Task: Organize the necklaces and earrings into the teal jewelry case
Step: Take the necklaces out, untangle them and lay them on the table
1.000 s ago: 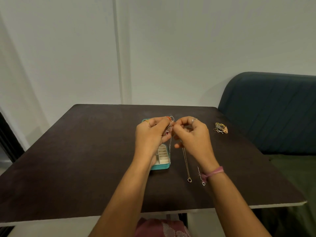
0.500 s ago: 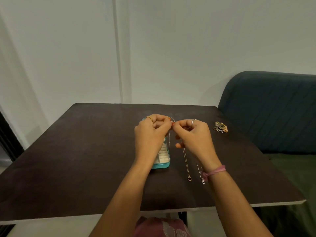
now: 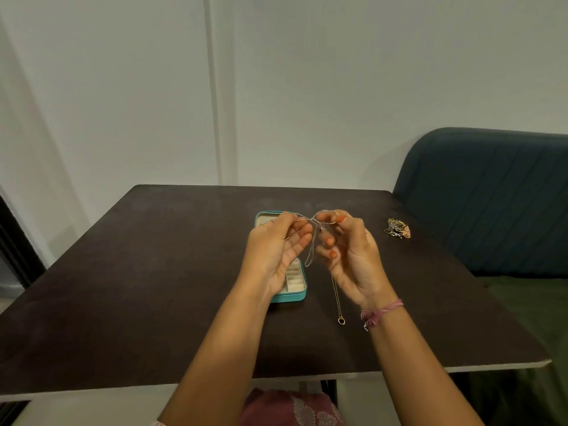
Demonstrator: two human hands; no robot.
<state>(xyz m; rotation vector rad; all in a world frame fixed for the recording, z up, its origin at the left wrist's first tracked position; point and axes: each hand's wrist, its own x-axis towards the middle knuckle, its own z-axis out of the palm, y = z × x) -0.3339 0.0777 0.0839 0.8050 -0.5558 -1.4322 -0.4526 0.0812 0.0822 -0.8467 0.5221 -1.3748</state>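
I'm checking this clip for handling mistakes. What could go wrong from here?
1. The thin chain stretched between the left hand and right hand could knot or snap if pulled.
2. Its hanging loop might snag the gold necklace on the table beside the teal case.

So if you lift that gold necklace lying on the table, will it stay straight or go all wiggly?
Probably wiggly: the gold necklace is a very thin chain, like the silver chain drooping in a loop between the hands. Its ring pendant would likely swing. It looks light.
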